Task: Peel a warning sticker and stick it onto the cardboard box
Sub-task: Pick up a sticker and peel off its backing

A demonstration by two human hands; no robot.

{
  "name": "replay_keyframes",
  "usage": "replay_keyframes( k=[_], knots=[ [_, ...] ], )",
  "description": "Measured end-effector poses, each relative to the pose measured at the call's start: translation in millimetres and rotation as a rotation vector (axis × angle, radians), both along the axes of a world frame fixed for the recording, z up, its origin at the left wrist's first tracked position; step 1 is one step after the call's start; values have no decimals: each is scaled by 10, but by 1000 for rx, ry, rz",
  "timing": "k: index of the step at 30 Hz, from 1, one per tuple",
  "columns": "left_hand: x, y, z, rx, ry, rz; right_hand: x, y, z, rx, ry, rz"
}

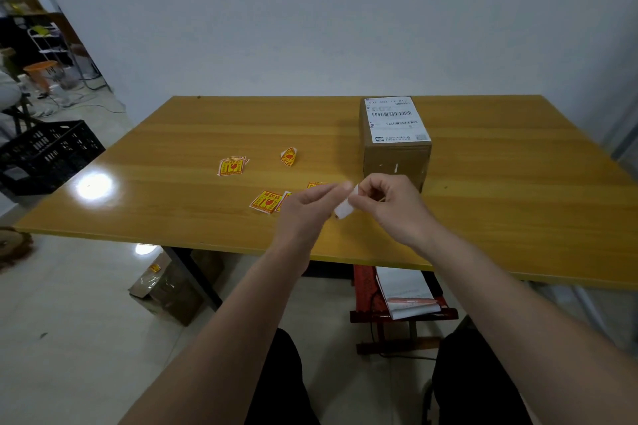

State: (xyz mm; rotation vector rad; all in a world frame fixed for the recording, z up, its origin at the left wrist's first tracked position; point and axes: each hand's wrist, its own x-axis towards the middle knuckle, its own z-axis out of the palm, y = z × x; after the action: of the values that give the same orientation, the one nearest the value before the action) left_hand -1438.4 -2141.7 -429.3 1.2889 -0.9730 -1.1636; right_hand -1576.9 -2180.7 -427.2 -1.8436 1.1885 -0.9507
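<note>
A cardboard box (397, 157) with a white shipping label on top stands on the wooden table (518, 190), just beyond my hands. My left hand (307, 209) and my right hand (390, 205) meet above the table's near edge, both pinching one warning sticker (343, 208) whose white backing faces me. Only that white side shows; its printed face is hidden. More yellow and red warning stickers lie on the table: a small stack (231, 166), a curled one (288, 157), and a flat one (265, 201) partly behind my left hand.
A black plastic crate (48, 155) stands on the floor at the left. Under the table are a wrapped cardboard parcel (165, 286) and a red stool (397, 310) carrying papers. A white wall runs behind the table.
</note>
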Motion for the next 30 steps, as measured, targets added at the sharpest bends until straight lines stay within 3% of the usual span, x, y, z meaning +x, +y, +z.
replay_keyframes(
  k=[2, 5, 15, 30],
  knots=[
    [-15, -32, -4, -60, -140, 30, 16, 0, -2, -27, 55, 9],
    [10, -86, -31, -72, -177, 47, 26, 7, -4, -36, 65, 22],
    [5, -112, -88, 55, 65, -73, -38, 66, 28, 18, 21, 82],
    [-77, -156, -88, 56, 145, 97, -6, 76, 15, 47, -83, 31]
  ],
)
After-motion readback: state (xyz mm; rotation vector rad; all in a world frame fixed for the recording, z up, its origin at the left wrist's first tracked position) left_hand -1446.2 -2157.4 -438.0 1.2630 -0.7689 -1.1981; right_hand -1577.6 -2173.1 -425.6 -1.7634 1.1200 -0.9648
